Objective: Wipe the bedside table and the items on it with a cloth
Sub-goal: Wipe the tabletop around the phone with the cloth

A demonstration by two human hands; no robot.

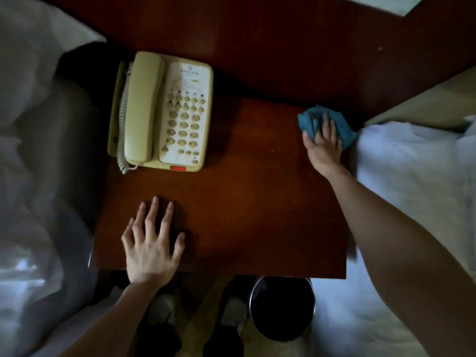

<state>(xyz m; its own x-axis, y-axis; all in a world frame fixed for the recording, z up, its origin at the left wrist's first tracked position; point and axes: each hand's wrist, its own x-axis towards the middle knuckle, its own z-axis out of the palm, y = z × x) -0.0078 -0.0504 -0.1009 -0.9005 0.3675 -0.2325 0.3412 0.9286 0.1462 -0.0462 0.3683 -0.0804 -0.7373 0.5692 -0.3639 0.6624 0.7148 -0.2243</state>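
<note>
Blue cloth [346, 134]: bunched, at the far right edge of the bench [257, 202], close to the back corner, just beside the white bedding [412, 176] on that side. Pressed down by the right hand [323, 145], palm on top; fingers [325, 122] laid straight and close together over the cloth, thumb out toward the left. Slight blur at the fingertips. Cloth visible on both sides of the hand and beyond the fingertips.

Left hand [152, 243]: flat on the bench near the front left corner, palm down, fingers [154, 212] spread apart, holding nothing. Well apart from the cloth.

Cream telephone [185, 117]: on the back left part of the bench, handset [141, 109] seated in its cradle on the left side, keypad to the right, red tab at the front edge. Coiled cord [122, 119] along the left side of the handset. Not touched by either hand.

Dark wood panel [257, 34] behind the bench. Rumpled white bedding [38, 150] on the left. Below the front edge: round dark waste bin [282, 307] with a metal rim, and two light shoes [162, 309] on the floor.
</note>
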